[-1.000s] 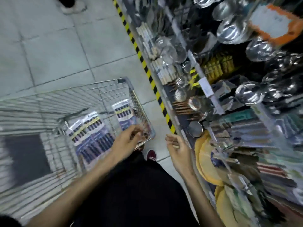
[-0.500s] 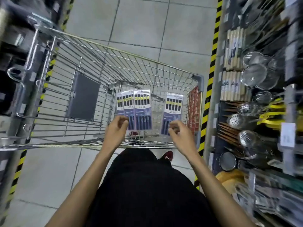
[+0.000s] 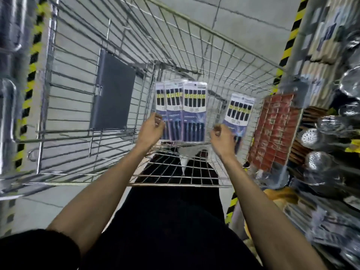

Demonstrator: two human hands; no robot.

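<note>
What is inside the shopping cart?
In the shopping cart, the left hand holds three packs of chopsticks fanned together, and the right hand holds a single pack. They cover the cart floor beneath them, so anything there is hidden.

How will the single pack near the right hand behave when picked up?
The single pack looks like flat card under clear plastic, so it is probably light and fairly stiff. Its glossy face may be slippery. Tall and thin, it would likely tip over if left standing.
</note>
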